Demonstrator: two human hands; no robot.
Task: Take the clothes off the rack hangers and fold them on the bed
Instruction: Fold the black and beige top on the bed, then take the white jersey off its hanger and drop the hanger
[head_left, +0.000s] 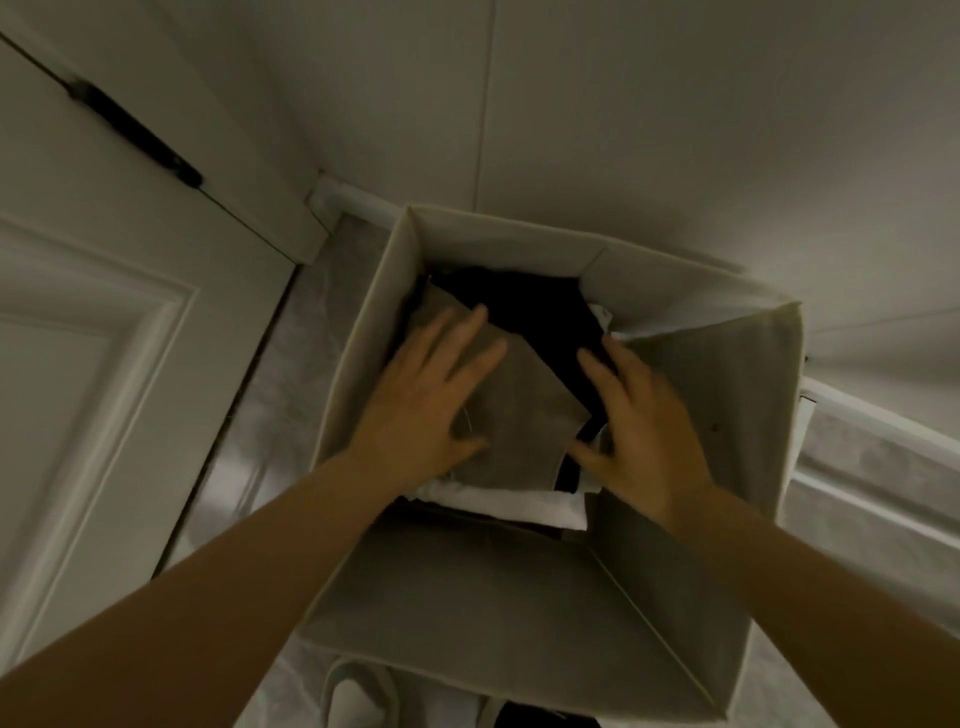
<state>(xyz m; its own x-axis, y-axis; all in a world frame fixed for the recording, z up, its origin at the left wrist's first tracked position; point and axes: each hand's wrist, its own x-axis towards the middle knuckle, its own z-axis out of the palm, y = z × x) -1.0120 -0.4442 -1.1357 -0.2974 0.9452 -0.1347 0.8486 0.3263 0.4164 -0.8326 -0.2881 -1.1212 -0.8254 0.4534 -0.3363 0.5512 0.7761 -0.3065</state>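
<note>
Both hands down inside an open fabric box (374, 332) on the floor: left hand (431, 395) flat, fingers straight, pressing a folded tan garment (524, 415) at its left side; right hand (634, 415) spread on its right edge, fingers only loosely bent, gripping nothing. Under the tan piece, a black garment (540, 312) toward the far side and white cloth (519, 501) along the near side. Left of the box, a white door (93, 332); near its front, a pale slipper (353, 696).

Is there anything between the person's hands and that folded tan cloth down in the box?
Nothing visible. The left hand lies flat on the folded tan garment, and the right hand touches its right edge. The fabric storage box has an open top, and its walls stand around the hands, not across them.
</note>
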